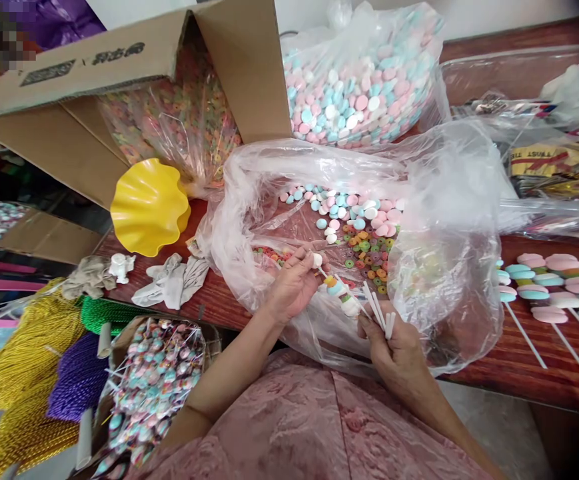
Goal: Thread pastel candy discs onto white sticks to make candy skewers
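My left hand [294, 287] pinches a white round candy [317, 260] at the tip of a thin white stick. Threaded along that stick is a row of candies [340, 295] in yellow, blue, green and white. My right hand [394, 343] grips the lower end of this candy stick together with several bare white sticks [378, 310] that fan upward. Both hands hover over an opened clear plastic bag [249, 167]. Inside it lie loose pink, blue and white candies [339, 203] and small coloured candy rings [369, 250].
Finished candy sticks [549, 283] lie at the right. Behind stands a full bag of pastel candies [364, 87], beside a cardboard box [249, 67] holding bagged rings. A yellow wavy bowl [149, 207] and pale gloves [172, 280] sit left. Below are a box of wrapped candy sticks [156, 387] and coloured cords [34, 360].
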`<state>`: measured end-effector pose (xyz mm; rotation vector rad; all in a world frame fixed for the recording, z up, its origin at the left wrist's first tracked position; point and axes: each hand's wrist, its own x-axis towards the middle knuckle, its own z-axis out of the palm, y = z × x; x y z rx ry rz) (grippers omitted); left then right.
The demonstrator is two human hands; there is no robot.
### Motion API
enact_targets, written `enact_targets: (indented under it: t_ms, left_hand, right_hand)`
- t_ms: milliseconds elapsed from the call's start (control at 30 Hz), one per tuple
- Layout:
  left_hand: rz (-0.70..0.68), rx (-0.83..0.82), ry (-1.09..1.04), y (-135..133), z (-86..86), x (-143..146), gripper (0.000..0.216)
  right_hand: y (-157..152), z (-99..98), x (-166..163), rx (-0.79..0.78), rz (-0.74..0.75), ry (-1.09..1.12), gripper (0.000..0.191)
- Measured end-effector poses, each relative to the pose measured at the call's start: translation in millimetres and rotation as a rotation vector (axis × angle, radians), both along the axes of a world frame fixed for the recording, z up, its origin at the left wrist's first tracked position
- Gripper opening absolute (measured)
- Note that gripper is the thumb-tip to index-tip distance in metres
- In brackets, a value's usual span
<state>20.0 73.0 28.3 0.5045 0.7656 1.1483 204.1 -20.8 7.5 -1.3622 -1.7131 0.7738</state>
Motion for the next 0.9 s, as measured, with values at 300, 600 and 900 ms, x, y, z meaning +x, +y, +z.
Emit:
enact_targets:
  t_ms: [300,600,900]
  left_hand:
    - [0.026,0.008,0.023,-2.7,-6.9,3.8,0.009]
    - [-0.044,0.143,0.236,-7.2,-16.2,2.7,0.026]
    - [0.142,0.554,0.702,-18.0,-11.7,12.4,0.026]
  right_hand:
    - [3.0,-0.1,-1.9,-0.016,-0.012,-0.055,0.011]
    - [5.8,2.2,-0.9,-0.048,0.043,-0.064,0.01]
    - [-0.1,0.3,-12.4,-0.031,-0.004,0.082,0.013]
